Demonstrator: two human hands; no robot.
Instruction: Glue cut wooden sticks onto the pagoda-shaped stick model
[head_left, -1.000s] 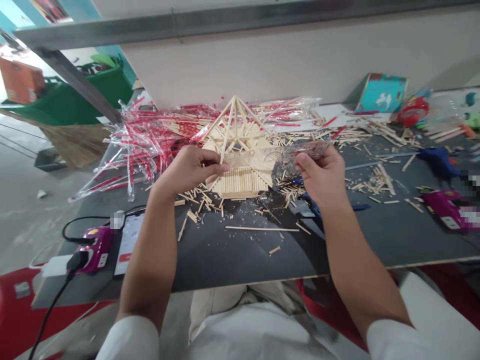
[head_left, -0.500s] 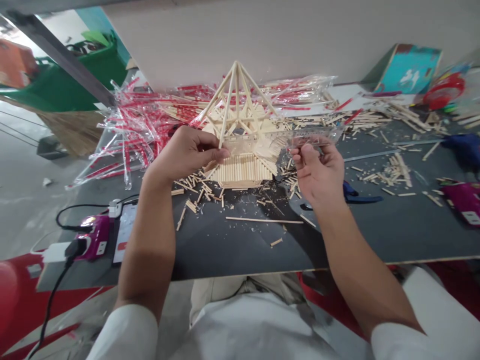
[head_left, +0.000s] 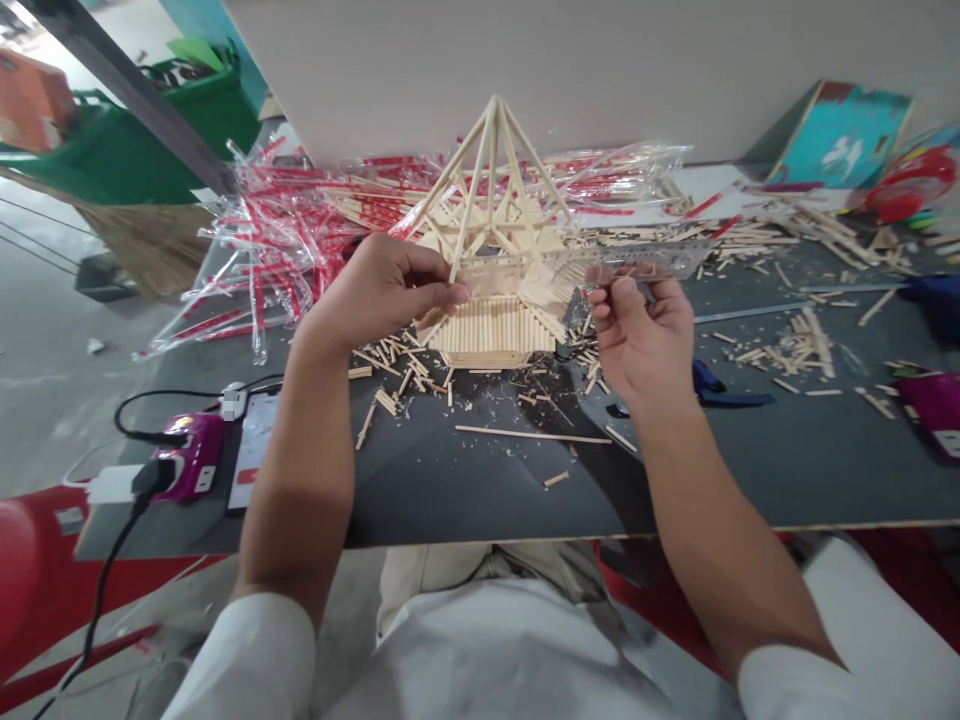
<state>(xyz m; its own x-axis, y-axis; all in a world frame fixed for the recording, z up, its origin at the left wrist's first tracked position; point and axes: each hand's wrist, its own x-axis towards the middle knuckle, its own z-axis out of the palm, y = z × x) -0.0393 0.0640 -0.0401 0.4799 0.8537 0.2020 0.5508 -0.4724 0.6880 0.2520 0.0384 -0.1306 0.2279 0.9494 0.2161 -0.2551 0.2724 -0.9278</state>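
A model roof made of thin wooden sticks (head_left: 491, 250) stands on the dark board (head_left: 465, 480) in front of me, its peak pointing up. My left hand (head_left: 382, 290) is closed, pinching the left end of a clear plastic ruler (head_left: 600, 262) against the model's left side. My right hand (head_left: 641, 335) is closed on the same ruler further right, fingers curled under it. The ruler lies level across the model's lower front. Loose cut sticks lie scattered around the model's base.
Red-and-clear chopstick wrappers (head_left: 300, 240) pile up at back left. A long stick (head_left: 532, 435) lies near me. A phone (head_left: 251, 460) and a purple device (head_left: 187, 455) with cable sit at left. A blue tool (head_left: 720, 390) lies right of my hand; a teal box (head_left: 840, 135) stands at back right.
Both hands stay on the ruler and model. The view has tilted, so the model sits a little higher, and my right hand has lowered slightly along the ruler.
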